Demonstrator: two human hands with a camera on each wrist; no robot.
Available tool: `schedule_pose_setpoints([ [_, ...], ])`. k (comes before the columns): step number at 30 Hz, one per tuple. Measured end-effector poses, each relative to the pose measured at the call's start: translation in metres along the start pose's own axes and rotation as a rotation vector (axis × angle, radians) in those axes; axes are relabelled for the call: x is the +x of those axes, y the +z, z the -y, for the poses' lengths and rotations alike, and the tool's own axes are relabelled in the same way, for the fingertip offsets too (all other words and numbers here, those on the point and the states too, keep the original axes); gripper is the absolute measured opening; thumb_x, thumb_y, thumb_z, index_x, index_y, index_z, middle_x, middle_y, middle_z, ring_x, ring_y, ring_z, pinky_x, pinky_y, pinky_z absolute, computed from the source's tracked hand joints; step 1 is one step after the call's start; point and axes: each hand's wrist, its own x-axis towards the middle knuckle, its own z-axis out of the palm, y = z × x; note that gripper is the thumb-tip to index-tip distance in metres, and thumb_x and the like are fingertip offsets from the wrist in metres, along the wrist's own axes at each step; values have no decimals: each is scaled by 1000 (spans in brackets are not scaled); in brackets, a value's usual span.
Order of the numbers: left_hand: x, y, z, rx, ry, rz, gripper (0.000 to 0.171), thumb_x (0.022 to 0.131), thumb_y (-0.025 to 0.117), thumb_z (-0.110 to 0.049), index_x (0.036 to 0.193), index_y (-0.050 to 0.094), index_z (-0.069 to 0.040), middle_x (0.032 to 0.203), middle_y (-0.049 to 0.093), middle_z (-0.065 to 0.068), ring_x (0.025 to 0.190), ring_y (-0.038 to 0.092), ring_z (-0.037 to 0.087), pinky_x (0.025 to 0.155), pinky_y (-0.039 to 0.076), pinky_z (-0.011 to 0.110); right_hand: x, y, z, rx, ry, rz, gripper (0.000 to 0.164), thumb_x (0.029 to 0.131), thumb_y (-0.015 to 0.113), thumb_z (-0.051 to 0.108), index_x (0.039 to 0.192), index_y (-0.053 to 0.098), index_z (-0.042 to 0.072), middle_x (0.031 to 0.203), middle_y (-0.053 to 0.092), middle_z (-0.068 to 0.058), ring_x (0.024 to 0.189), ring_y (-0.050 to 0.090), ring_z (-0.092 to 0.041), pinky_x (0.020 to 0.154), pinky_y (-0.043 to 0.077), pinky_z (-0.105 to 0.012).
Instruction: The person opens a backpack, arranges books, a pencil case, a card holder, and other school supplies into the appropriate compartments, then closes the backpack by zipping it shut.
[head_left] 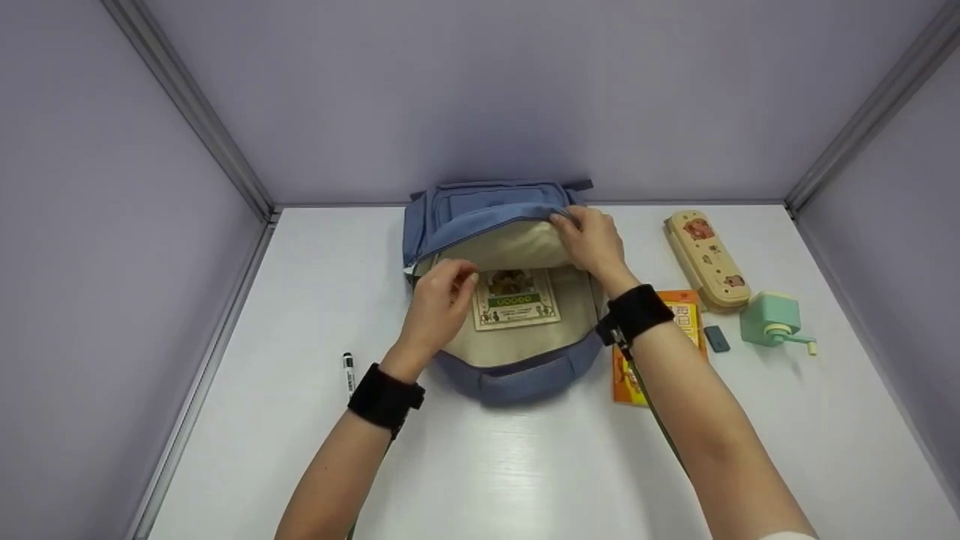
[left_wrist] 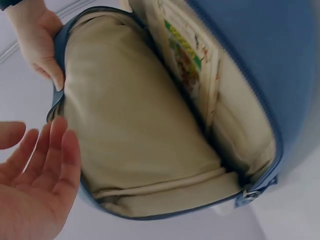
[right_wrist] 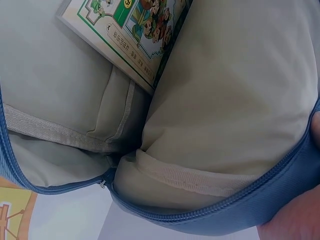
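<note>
A blue backpack [head_left: 495, 201] lies unzipped on the table, its beige lining showing. Inside it rests a book [head_left: 516, 304] with an illustrated cover and a green band; the right wrist view shows the book [right_wrist: 127, 37] partly tucked under the lining's fold. My right hand [head_left: 596, 241] pinches the edge of the raised upper flap and holds it up. Over the left side of the opening hovers my left hand [head_left: 441, 304], fingers loosely bent. In the left wrist view that left hand [left_wrist: 37, 185] holds nothing, its fingertips close to the flap's zipper edge.
Right of the backpack lie an orange and yellow booklet [head_left: 681, 304], partly under my right forearm, a cream pencil case [head_left: 709, 259], a small dark block [head_left: 716, 339] and a green crank sharpener [head_left: 771, 315]. A marker [head_left: 349, 371] lies at left. Grey walls [head_left: 487, 97] enclose the table.
</note>
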Motion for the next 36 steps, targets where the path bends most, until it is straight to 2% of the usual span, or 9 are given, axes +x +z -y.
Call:
schedule_pose_setpoints([
  [4,13,-10,3,85,55,-146,13,99,60,-10,104,65,1,100,60,12,94,59,24,83,48,34,-1,-1,1,11,-6,11,39,102,53,38,73,46,13,64,40,-4,58,42,-21,58,31,-34],
  [8,25,-18,11,135,6,-184,20,99,61,-14,111,63,2,109,57,15,103,56,30,91,44,41,-2,-1,2,22,-18,25,40,103,52,38,72,43,12,62,38,-4,55,41,-21,57,30,-33],
  [15,38,-19,31,149,-256,6,43,103,53,-28,138,50,-3,132,51,18,123,51,30,101,41,42,-2,0,0,17,-20,10,40,102,53,39,72,46,13,60,40,-3,54,43,-20,56,32,-34],
  [18,42,-17,40,97,-354,64,47,104,49,-32,140,48,-2,133,53,20,123,52,31,101,41,43,-2,0,0,18,-9,16,39,102,53,40,74,49,13,61,42,-4,55,43,-21,56,33,-34],
  [20,45,-17,45,49,-385,92,46,105,48,-32,138,50,1,128,58,21,119,55,31,99,42,43,-3,0,0,20,0,19,38,101,53,40,75,50,13,62,43,-4,56,44,-21,57,33,-35],
  [24,48,-20,55,-46,-388,172,41,105,49,-27,131,55,4,117,64,21,108,60,31,92,46,42,-4,0,-2,31,2,31,37,101,54,39,76,51,12,65,43,-4,60,44,-22,59,33,-35],
  [29,47,-24,61,-107,-364,281,43,105,50,-24,137,51,4,126,59,23,114,58,32,95,45,44,-5,-1,-7,54,-15,39,35,101,55,36,77,53,11,68,44,-6,63,45,-22,62,33,-35],
  [32,46,-22,63,-78,-344,327,46,105,48,-27,140,47,3,130,57,23,119,55,32,99,43,44,-7,-3,-8,55,-23,37,35,101,55,35,77,51,11,67,43,-5,62,43,-22,61,32,-34],
  [36,46,-17,63,34,-295,307,42,106,47,-29,134,52,0,114,64,18,103,62,29,90,47,43,-9,-4,-8,52,-31,46,38,102,54,35,73,45,12,63,36,-4,58,38,-21,60,29,-34],
])
